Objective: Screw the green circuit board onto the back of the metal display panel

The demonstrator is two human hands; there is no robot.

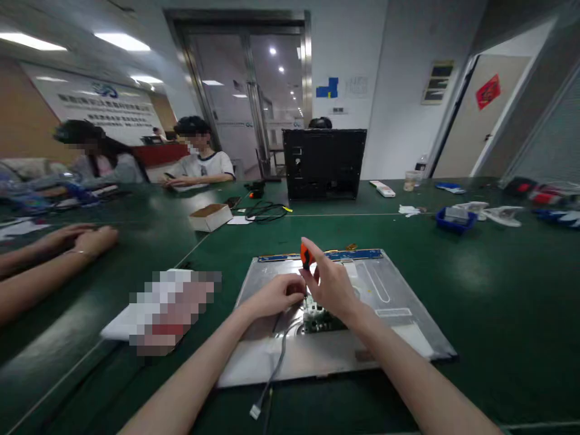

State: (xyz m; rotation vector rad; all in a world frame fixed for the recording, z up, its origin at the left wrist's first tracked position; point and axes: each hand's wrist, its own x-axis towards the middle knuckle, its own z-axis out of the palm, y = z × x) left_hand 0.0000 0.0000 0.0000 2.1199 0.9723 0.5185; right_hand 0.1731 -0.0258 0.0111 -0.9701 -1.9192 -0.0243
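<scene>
Screwdriver [304, 256] could be scratching the board [316, 318] if right fingers [316, 253] pinching it are slipping. Curled left fingers [292, 280] are hiding any hold.

The one head view looks from above the near edge of the table [498, 290], forward and slightly down, past its far edge to the glass doors [226, 78]. The wearer's left hand [281, 290] and right hand [334, 286] sit close, just below mid-view; the sides look stretched.

White box [219, 220] | blue tray [455, 228] | glass doors [222, 90] | red door sign [488, 92]
</scene>
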